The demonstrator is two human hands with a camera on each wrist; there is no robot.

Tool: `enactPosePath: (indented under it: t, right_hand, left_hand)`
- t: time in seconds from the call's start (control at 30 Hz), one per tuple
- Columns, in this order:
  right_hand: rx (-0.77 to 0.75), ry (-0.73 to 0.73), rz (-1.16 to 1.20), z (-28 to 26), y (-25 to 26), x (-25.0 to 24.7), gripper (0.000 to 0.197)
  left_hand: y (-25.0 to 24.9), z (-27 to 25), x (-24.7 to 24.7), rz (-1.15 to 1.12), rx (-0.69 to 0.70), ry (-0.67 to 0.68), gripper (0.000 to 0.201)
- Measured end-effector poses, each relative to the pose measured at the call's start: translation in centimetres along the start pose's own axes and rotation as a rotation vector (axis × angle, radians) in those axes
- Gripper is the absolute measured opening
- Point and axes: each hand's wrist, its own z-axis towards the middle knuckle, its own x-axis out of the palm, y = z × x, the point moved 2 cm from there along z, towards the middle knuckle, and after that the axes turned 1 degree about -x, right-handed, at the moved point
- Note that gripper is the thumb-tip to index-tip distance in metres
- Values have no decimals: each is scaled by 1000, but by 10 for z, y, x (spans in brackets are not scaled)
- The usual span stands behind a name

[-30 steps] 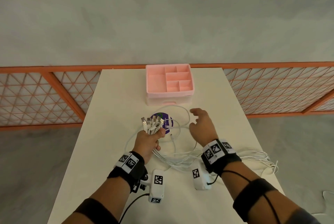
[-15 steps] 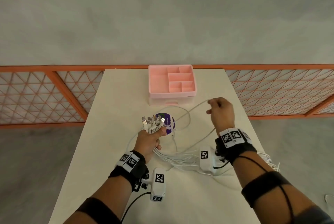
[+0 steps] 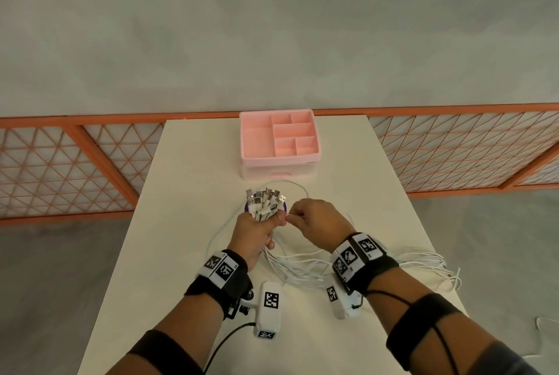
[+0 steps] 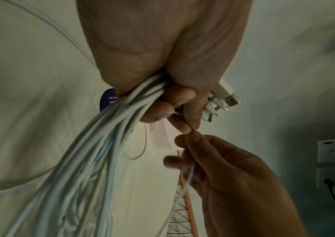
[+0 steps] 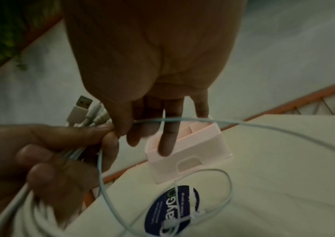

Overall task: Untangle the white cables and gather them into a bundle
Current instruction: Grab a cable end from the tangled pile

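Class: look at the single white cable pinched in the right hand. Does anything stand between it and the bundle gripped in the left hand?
Nothing visible does. The right hand holds the single cable right beside the left hand, at the bundle.

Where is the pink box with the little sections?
In the head view, the pink box sits on the far middle of the white table, beyond both hands and just behind the plugs of the white cables.

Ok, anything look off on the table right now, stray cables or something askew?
Mostly tidy. The left hand grips the white cables with plugs up; the right hand pinches one more. Their loose tails spill toward the white table's right edge, and one plug end lies on the round purple sticker.
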Motion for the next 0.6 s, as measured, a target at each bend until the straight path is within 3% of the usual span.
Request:
enactPosePath:
  t: [0.1, 0.27, 0.43, 0.6]
  right_hand:
    - [35, -56, 285, 9, 6, -18, 20]
    - [221, -606, 620, 18, -8, -86, 20]
    - [407, -857, 647, 6, -57, -133, 17]
    - [612, -1040, 676, -22, -113, -144, 20]
  left_hand:
    - [-4, -1, -4, -52, -1, -8, 10]
    - [-1, 3, -11, -65, -37, -31, 11]
    - [7, 2, -12, -17, -43, -25, 11]
    - [6, 2, -11, 13, -51, -1, 11]
